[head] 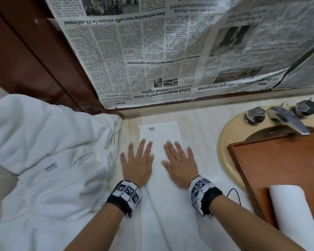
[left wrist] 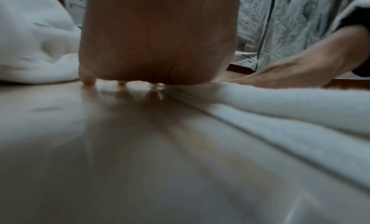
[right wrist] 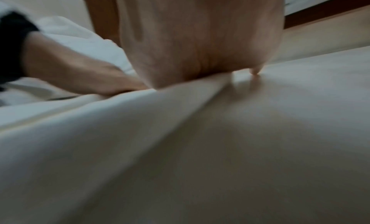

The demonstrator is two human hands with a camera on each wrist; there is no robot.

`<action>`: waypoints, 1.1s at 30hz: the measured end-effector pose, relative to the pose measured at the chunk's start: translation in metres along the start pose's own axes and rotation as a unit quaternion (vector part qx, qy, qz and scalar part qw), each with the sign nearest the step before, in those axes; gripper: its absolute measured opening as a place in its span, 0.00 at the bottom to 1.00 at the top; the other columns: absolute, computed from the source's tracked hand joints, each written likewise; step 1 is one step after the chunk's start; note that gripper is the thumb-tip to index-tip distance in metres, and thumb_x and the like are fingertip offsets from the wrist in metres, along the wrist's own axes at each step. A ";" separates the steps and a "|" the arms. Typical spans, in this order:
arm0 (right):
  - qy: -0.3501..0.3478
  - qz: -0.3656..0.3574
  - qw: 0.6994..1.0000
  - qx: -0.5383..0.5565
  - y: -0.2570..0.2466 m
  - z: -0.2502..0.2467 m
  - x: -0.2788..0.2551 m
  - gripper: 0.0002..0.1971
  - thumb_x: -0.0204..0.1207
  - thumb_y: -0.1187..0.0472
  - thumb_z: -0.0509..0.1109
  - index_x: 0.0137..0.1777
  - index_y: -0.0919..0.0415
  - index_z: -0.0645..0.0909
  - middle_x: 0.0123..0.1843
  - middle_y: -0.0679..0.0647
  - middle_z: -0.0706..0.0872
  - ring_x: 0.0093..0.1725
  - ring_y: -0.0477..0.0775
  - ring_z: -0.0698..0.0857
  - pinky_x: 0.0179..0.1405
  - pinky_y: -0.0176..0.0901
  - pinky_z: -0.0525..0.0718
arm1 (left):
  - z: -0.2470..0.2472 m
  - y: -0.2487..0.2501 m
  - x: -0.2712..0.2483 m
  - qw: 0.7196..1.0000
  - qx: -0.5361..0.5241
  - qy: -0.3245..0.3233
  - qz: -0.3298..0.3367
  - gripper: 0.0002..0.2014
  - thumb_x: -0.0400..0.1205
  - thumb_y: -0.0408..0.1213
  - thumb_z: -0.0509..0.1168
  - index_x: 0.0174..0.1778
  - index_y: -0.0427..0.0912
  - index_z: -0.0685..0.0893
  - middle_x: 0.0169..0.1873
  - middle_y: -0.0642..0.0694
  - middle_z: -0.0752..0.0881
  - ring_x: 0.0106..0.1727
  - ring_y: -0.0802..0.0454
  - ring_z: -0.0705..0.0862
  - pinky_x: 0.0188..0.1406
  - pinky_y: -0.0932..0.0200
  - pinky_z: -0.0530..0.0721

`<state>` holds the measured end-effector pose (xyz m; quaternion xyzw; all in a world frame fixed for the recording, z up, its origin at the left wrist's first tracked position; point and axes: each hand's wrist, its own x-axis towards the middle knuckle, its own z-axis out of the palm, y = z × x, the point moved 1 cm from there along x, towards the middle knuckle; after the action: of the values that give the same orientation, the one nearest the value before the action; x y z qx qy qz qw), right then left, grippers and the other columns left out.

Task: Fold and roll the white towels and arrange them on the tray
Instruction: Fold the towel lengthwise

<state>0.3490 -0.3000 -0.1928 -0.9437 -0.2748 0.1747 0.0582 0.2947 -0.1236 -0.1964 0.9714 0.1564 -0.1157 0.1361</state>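
Head view: a long white towel folded into a narrow strip [head: 159, 178] lies flat on the pale marble counter [head: 198, 134], running from the near edge toward the wall, a small grey label at its far end.
Left hand [head: 137, 161]: flat, palm down, fingers straight and spread; it presses the strip's left side, with the outer fingers on bare counter.
Right hand [head: 179, 162]: flat, palm down, fingers straight and slightly spread, pressing the strip's right side; the two hands lie side by side, near but apart.
Left wrist view: fingertips [left wrist: 89, 82] touch the glossy counter, with the towel's folded edge just to the right.
Right wrist view: blurred; the palm sits on the towel [right wrist: 100, 132], one fingertip [right wrist: 255, 72] on bare counter.
Tray: a brown wooden tray [head: 279, 160] rests over the cream sink basin [head: 225, 142], right of the strip.
Rolled towel: a white rolled towel [head: 297, 214] lies on the tray's near part.
Pile: loose crumpled white towels [head: 43, 160] heaped left of the strip.
Wall: upside-down newspaper sheets [head: 170, 51] cover it; a chrome tap with two faceted knobs [head: 286, 115] stands behind the basin.
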 end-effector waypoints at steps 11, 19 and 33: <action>0.043 -0.029 0.998 0.036 -0.020 0.021 -0.060 0.29 0.89 0.44 0.39 0.88 0.49 0.45 0.88 0.42 0.42 0.87 0.52 0.43 0.84 0.60 0.39 | 0.010 0.019 -0.068 0.998 -0.033 -0.025 0.055 0.30 0.83 0.62 0.27 0.85 0.69 0.41 0.85 0.65 0.36 0.88 0.47 0.36 0.84 0.34 0.43; 0.010 0.100 0.994 0.040 0.026 0.018 -0.077 0.30 0.85 0.43 0.28 0.86 0.46 0.32 0.84 0.37 0.29 0.86 0.50 0.34 0.84 0.59 0.37 | 0.009 -0.015 -0.088 0.998 -0.043 -0.033 -0.042 0.28 0.90 0.54 0.39 0.86 0.66 0.38 0.85 0.64 0.35 0.88 0.45 0.36 0.84 0.33 0.40; -0.009 0.023 0.999 0.030 -0.002 0.037 -0.112 0.31 0.88 0.42 0.36 0.87 0.53 0.52 0.88 0.46 0.54 0.85 0.47 0.59 0.79 0.55 0.50 | 0.008 0.007 -0.107 0.998 -0.029 -0.051 -0.021 0.35 0.86 0.47 0.47 0.87 0.59 0.38 0.85 0.66 0.36 0.87 0.48 0.35 0.83 0.30 0.39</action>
<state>0.2465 -0.3576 -0.1937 -0.9461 -0.2481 0.1922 0.0797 0.1968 -0.1615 -0.1740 0.9565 0.1727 -0.1633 0.1691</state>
